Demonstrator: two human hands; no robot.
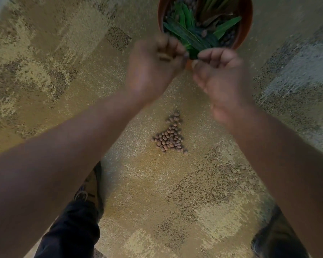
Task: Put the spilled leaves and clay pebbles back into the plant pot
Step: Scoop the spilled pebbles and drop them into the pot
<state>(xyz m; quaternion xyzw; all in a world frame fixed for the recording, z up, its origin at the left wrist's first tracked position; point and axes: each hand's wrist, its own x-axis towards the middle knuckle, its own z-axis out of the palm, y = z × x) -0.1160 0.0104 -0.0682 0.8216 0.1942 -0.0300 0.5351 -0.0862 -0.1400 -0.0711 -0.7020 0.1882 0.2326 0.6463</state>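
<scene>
Green leaves (192, 32) already in round terracotta plant pot (247, 19), both hands' fingers (209, 54) pinched on one leaf at its near rim; brown clay pebble pile (169, 136) left mid-carpet (63, 71).

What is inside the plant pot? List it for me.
The plant pot holds green leaves, some brownish dried ones, and clay pebbles along its edges. Both hands, the left hand and right hand, cover its near rim, and the leaves hide whatever lies beneath them.
</scene>
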